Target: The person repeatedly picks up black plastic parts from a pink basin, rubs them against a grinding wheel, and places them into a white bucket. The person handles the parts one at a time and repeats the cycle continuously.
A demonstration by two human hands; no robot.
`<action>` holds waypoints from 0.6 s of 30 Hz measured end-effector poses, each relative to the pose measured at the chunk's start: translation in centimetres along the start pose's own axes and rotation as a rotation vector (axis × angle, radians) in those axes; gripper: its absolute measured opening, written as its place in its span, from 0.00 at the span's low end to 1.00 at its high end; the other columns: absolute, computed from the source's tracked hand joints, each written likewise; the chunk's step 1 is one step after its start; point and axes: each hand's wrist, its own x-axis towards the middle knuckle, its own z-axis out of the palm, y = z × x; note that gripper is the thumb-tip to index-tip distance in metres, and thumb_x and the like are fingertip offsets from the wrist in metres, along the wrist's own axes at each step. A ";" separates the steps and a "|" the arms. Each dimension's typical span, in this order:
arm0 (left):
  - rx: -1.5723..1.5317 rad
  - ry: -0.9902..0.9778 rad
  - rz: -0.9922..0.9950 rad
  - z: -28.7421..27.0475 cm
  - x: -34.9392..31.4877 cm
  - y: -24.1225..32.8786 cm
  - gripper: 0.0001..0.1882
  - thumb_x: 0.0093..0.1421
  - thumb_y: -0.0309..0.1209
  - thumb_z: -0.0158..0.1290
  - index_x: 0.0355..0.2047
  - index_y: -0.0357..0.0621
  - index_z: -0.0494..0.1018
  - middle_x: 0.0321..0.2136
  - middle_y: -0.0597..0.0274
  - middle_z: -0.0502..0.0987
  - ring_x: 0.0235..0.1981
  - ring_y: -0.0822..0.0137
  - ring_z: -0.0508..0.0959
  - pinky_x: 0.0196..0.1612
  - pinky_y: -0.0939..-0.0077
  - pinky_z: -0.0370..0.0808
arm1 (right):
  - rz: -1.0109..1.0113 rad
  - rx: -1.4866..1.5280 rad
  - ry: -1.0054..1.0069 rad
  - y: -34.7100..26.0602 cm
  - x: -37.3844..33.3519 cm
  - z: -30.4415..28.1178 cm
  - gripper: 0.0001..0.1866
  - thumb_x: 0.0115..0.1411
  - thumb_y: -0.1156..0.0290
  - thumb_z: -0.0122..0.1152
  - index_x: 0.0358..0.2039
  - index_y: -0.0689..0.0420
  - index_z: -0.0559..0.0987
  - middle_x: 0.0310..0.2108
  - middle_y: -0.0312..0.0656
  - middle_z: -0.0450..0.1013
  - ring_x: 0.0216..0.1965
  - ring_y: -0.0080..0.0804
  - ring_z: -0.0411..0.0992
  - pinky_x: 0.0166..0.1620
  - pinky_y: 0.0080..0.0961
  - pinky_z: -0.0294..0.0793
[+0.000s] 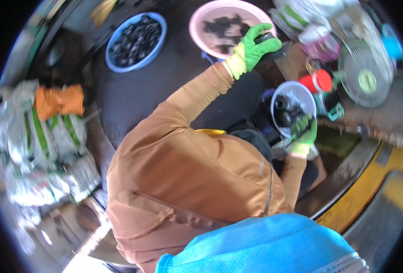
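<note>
Head view: left hand (pixel 251 48), grip half-closed, is holding a black piece (pixel 265 38) that loosening could drop; I cannot tell right hand's (pixel 304 133) grip

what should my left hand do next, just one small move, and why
Probably move the dark piece over the pink basin and lower it in: the left hand appears to hold it at the basin's rim in this view, and similar dark pieces lie inside.

Black part (pixel 265 38) between left fingers (pixel 270 45); dark rounded parts (pixel 283 117) heaped inside pale bucket (pixel 307 96).
</note>
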 end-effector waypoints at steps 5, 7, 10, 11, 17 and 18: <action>1.006 0.181 0.093 -17.9 -6.2 -2.5 0.46 0.41 0.32 0.72 0.61 0.44 0.62 0.57 0.51 0.70 0.59 0.55 0.70 0.58 0.65 0.71 | -0.017 -0.250 0.289 -0.6 -0.2 -1.8 0.17 0.69 0.51 0.43 0.32 0.49 0.70 0.16 0.26 0.55 0.13 0.18 0.50 0.16 0.17 0.50; 0.915 0.433 -0.144 -23.8 -10.2 -5.3 0.45 0.42 0.34 0.71 0.61 0.44 0.62 0.55 0.52 0.72 0.58 0.55 0.71 0.57 0.64 0.72 | -0.010 -0.245 0.354 -0.8 -0.3 -2.7 0.17 0.69 0.50 0.44 0.32 0.49 0.70 0.16 0.27 0.59 0.13 0.19 0.53 0.16 0.18 0.53; 1.037 0.686 -0.393 -31.7 -14.5 -8.4 0.37 0.47 0.34 0.65 0.58 0.43 0.64 0.54 0.52 0.73 0.56 0.54 0.73 0.56 0.65 0.71 | 0.054 -0.200 0.336 -1.0 -0.6 -4.4 0.18 0.68 0.50 0.46 0.32 0.51 0.73 0.18 0.29 0.64 0.16 0.21 0.60 0.19 0.17 0.60; 1.103 0.738 -0.479 -34.1 -15.3 -8.8 0.35 0.49 0.34 0.63 0.57 0.43 0.65 0.53 0.52 0.73 0.55 0.53 0.73 0.55 0.65 0.71 | 0.078 -0.292 0.338 -1.1 -0.7 -4.9 0.18 0.68 0.50 0.46 0.33 0.52 0.73 0.18 0.29 0.64 0.16 0.21 0.60 0.20 0.17 0.60; 1.472 0.870 -0.894 -44.3 -12.1 -5.0 0.21 0.59 0.35 0.51 0.51 0.42 0.70 0.50 0.53 0.76 0.52 0.50 0.75 0.53 0.65 0.70 | 0.052 -0.338 0.437 -1.3 -0.7 -6.2 0.18 0.69 0.52 0.47 0.38 0.55 0.75 0.21 0.32 0.67 0.18 0.21 0.61 0.20 0.17 0.61; 1.453 0.971 -0.826 -45.8 -10.5 -3.4 0.19 0.60 0.35 0.49 0.50 0.42 0.70 0.49 0.53 0.76 0.51 0.50 0.75 0.53 0.65 0.70 | 0.045 -0.365 0.460 -1.5 -0.7 -6.1 0.18 0.68 0.52 0.48 0.38 0.54 0.75 0.21 0.31 0.67 0.17 0.20 0.61 0.20 0.17 0.62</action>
